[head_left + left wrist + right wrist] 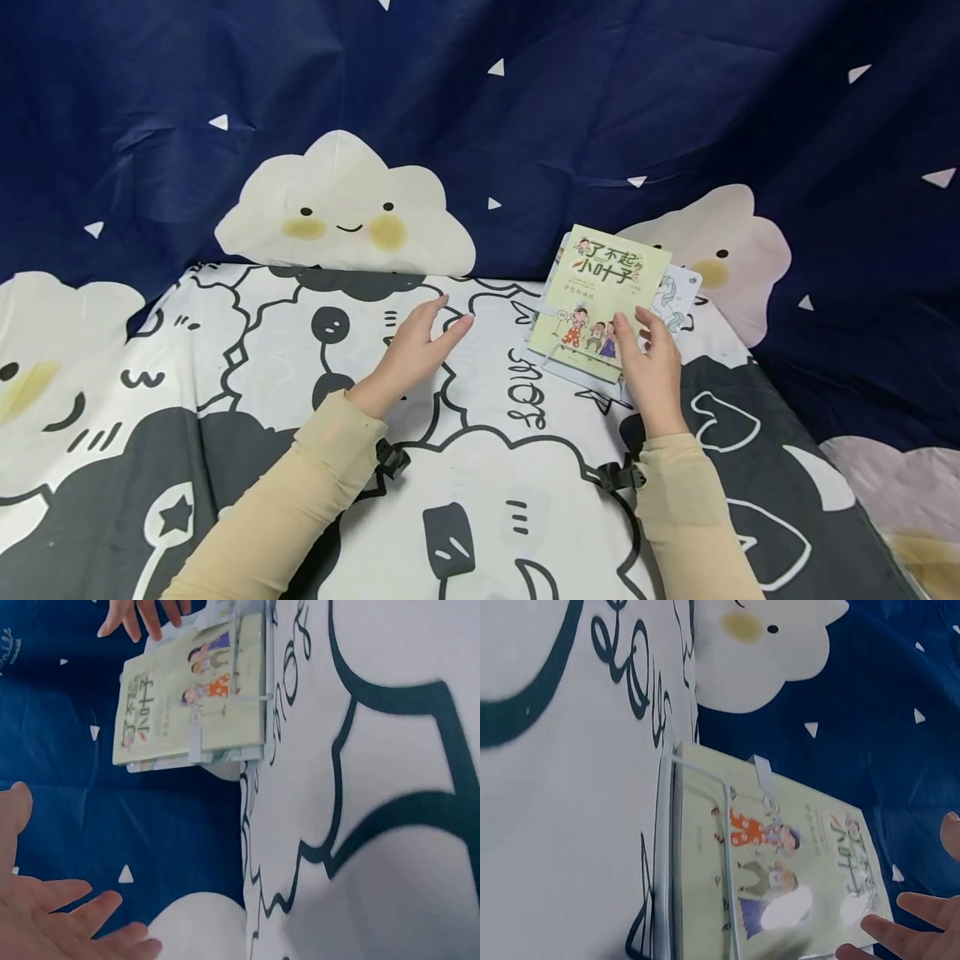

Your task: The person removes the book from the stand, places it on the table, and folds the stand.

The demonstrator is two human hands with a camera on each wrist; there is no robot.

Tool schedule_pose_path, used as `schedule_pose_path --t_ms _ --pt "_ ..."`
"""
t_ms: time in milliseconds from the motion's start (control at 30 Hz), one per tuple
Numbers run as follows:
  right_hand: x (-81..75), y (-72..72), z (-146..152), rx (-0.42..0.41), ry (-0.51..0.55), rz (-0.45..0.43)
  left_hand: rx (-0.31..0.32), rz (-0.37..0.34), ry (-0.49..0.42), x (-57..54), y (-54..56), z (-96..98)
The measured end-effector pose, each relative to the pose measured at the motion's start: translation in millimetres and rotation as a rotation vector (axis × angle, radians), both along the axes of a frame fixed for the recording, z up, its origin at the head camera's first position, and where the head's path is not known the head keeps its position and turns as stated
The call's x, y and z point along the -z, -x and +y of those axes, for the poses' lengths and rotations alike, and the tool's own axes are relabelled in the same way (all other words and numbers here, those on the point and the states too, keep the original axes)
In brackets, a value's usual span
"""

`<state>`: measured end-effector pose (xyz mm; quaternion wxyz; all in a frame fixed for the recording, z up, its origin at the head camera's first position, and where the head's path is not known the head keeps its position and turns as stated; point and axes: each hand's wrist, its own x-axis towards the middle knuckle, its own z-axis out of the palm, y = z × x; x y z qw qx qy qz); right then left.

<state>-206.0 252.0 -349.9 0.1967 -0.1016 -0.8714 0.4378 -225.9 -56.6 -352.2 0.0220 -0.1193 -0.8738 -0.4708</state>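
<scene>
A pale green book [592, 292] with Chinese lettering and cartoon figures leans upright on a light blue book stand [678, 292] with a drawing on its panel. A thin wire holder [727, 847] crosses the lower part of the cover, and a pale clip [196, 742] sits at the book's left edge. Beside the book's lower right edge is my right hand [654, 375], its fingers loosely spread in the right wrist view. My left hand [411, 350] hovers left of the book, apart from it, thumb and fingers extended and nothing in them.
Under everything lies a white and dark grey cartoon-print cloth [480, 500]. Behind the stand hangs a dark blue curtain [525, 117] with white triangles and smiling clouds. A black strap [621, 477] circles my right wrist, and another strap [392, 460] my left.
</scene>
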Motion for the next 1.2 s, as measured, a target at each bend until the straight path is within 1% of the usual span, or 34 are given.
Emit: schedule_pose_path --t_ms 133,267,367,467,700,800,900,1067,1200 --pt "3.7 4.8 7 0.028 0.022 -0.018 0.025 -0.003 -0.036 -2.5 4.7 9.8" --pt "5.8 9.0 13 0.052 0.052 -0.042 0.064 -0.016 -0.105 -2.9 11.3 18.7" --pt "6.8 12.2 17 0.059 0.110 -0.081 0.078 -0.048 -0.143 -3.1 15.5 24.6" --pt "7.5 15.4 20 0.060 0.171 -0.106 0.087 -0.078 -0.154 -2.2 19.7 30.9" --pt "10.1 20.6 21 0.023 0.341 -0.090 0.125 -0.114 -0.198 4.6 31.5 46.8" --pt "10.2 21.1 21 0.006 0.400 -0.102 0.127 -0.114 -0.204 7.5 36.0 53.3" --pt "9.9 20.7 22 0.000 0.430 -0.124 0.136 -0.117 -0.199 8.8 39.1 59.8" --pt "8.6 19.2 24 0.009 0.446 -0.145 0.180 -0.143 -0.164 7.6 41.3 69.7" --pt "7.4 20.5 24 0.001 0.451 -0.157 0.191 -0.143 -0.158 5.7 42.7 74.9"
